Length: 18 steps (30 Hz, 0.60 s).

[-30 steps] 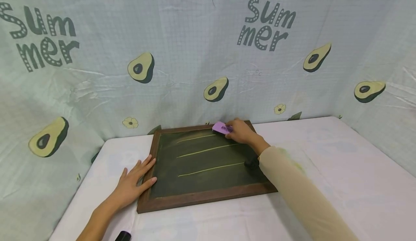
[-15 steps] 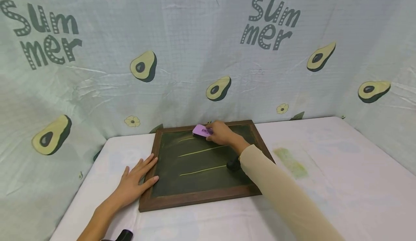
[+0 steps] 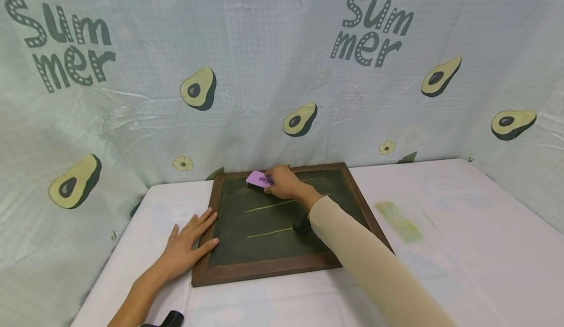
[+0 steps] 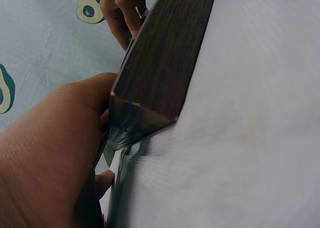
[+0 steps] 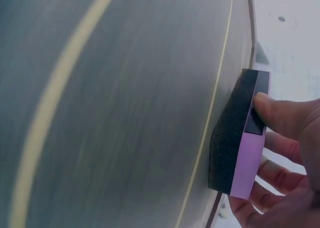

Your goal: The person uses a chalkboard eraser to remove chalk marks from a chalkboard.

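Note:
A chalkboard [image 3: 273, 248] with a brown wooden frame lies on the white-covered table, yellow chalk lines drawn across it. Near its upper edge my right hand [image 3: 286, 182] grips a purple eraser [image 3: 259, 179] with a black felt base. In the right wrist view the thumb lies on one side of the eraser [image 5: 248, 158] and the fingers on the other, felt towards the board. My left hand [image 3: 182, 248] rests with spread fingers on the left side of the frame. The right forearm covers part of the board's lower right.
A yellow-green smudge [image 3: 400, 221] marks the tablecloth right of the board. Behind the table hangs a pale curtain [image 3: 251, 72] printed with avocados. A black strap-like wrist piece [image 3: 172, 318] shows by the left forearm, another [image 3: 301, 225] under the right wrist.
My right hand has slid the eraser left along the board's top. The uppermost chalk line is mostly gone, with faint traces left. The left hand stays on the frame.

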Each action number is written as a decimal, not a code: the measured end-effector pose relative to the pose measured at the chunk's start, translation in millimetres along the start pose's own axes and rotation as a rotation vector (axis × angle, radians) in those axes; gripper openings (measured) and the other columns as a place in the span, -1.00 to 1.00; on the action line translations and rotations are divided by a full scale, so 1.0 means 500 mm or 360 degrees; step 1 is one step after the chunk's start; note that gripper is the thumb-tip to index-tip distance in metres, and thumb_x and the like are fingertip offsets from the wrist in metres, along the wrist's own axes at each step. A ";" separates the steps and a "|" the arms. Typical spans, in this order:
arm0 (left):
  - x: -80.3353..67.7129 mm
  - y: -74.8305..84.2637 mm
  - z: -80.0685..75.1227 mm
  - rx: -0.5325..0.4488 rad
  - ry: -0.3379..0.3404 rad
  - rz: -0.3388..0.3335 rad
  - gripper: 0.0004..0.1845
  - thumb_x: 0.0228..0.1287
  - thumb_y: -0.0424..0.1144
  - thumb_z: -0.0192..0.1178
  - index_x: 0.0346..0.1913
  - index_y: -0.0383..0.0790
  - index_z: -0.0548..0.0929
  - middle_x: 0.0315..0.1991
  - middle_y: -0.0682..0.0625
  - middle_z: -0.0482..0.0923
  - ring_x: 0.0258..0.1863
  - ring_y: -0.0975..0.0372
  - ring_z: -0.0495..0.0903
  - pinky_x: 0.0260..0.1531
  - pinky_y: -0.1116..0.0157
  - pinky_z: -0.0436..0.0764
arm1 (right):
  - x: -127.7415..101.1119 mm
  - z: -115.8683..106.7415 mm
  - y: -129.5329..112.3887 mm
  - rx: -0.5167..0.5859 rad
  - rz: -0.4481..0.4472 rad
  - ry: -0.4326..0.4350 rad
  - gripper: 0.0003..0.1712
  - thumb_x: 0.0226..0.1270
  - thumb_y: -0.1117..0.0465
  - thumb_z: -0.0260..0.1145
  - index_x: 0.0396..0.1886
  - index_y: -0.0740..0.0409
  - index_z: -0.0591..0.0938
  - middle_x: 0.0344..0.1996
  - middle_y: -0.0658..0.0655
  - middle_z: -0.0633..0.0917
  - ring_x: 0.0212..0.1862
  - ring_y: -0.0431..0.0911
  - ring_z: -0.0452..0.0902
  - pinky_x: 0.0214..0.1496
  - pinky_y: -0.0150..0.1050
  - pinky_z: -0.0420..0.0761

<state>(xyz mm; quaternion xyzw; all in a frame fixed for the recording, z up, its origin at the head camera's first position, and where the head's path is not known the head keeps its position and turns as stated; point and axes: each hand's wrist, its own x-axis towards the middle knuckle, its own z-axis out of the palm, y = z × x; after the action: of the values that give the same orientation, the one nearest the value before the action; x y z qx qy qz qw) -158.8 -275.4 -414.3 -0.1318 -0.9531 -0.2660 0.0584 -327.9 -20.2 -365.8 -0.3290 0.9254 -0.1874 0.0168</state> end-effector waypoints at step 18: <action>0.002 0.003 0.004 -0.0009 -0.0034 -0.0056 -0.28 0.34 0.12 0.10 0.46 -0.11 0.24 0.48 -0.11 0.04 0.42 -0.22 -0.07 0.19 -0.38 -0.30 | 0.007 0.016 -0.036 0.0025 -0.0032 -0.0055 -0.48 0.29 0.16 0.33 0.20 0.29 0.54 0.08 0.19 0.61 0.11 0.02 0.48 0.14 -0.16 0.44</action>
<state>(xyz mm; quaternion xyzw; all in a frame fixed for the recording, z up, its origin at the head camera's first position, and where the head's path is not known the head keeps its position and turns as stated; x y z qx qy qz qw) -159.2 -273.2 -415.1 -0.1179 -0.9551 -0.2682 0.0433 -318.7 -37.8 -366.3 -0.3412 0.9201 -0.1892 0.0336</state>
